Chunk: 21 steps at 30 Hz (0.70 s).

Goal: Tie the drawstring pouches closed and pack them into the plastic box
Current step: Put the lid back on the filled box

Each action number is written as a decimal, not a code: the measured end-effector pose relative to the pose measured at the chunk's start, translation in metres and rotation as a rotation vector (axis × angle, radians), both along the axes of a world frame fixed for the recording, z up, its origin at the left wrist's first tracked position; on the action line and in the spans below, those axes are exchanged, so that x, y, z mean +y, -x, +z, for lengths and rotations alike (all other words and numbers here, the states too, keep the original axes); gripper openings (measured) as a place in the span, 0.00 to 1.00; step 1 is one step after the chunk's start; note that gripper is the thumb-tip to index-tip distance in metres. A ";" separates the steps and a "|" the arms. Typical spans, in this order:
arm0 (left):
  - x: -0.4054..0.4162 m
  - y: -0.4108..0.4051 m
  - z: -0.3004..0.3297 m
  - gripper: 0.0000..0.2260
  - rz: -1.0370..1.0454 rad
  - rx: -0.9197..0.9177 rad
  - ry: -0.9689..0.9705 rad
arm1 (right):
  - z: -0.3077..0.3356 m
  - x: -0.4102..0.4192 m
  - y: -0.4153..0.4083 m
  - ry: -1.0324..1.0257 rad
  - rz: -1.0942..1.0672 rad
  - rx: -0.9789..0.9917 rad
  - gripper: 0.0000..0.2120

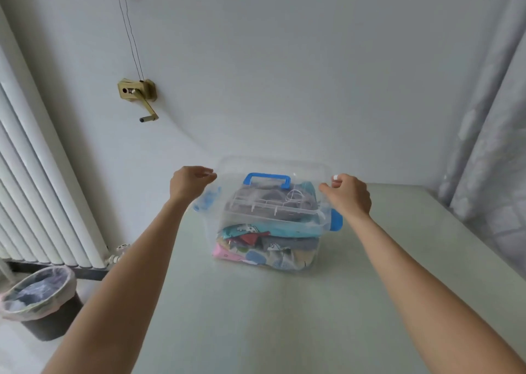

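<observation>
A clear plastic box point(310, 257) stands on the pale table point(256, 316), filled with several patterned drawstring pouches point(256, 240) in teal, grey, pink and yellow. Its clear lid point(273, 168) with a blue handle point(267, 178) is tilted above the box, the far edge raised. My left hand point(189, 181) pinches the lid's left edge. My right hand point(348, 194) pinches its right edge. Blue side latches show at the left point(206, 200) and right point(336, 220) of the box.
A white wall rises right behind the table. A radiator point(37, 188) and a lined waste bin point(37, 299) stand on the floor to the left. A brass crank point(139, 94) is fixed on the wall. A curtain point(489, 146) hangs at the right.
</observation>
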<state>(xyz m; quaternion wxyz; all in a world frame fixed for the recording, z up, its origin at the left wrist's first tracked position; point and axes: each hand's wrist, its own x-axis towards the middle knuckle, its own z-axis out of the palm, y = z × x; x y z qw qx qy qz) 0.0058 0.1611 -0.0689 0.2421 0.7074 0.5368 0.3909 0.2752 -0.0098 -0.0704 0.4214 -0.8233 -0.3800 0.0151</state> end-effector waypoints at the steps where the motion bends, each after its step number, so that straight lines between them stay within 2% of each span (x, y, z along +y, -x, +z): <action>1: 0.000 0.001 -0.003 0.11 -0.005 -0.017 0.044 | -0.003 -0.001 -0.001 0.042 0.004 -0.003 0.16; 3: 0.000 0.003 -0.009 0.11 -0.036 -0.112 0.128 | -0.013 -0.005 -0.005 0.065 0.027 0.035 0.17; 9: -0.025 0.016 -0.020 0.13 -0.092 -0.308 0.175 | -0.026 -0.019 -0.015 -0.128 0.208 0.348 0.25; 14: -0.055 0.021 -0.031 0.13 -0.092 -0.378 0.193 | -0.019 -0.030 -0.020 -0.068 0.249 0.276 0.25; 19: -0.072 0.009 -0.029 0.13 -0.011 -0.143 0.062 | -0.011 -0.028 -0.025 0.170 0.248 0.096 0.22; 21: -0.075 0.005 -0.023 0.13 0.000 0.024 -0.047 | -0.007 -0.025 -0.030 0.241 0.224 0.077 0.25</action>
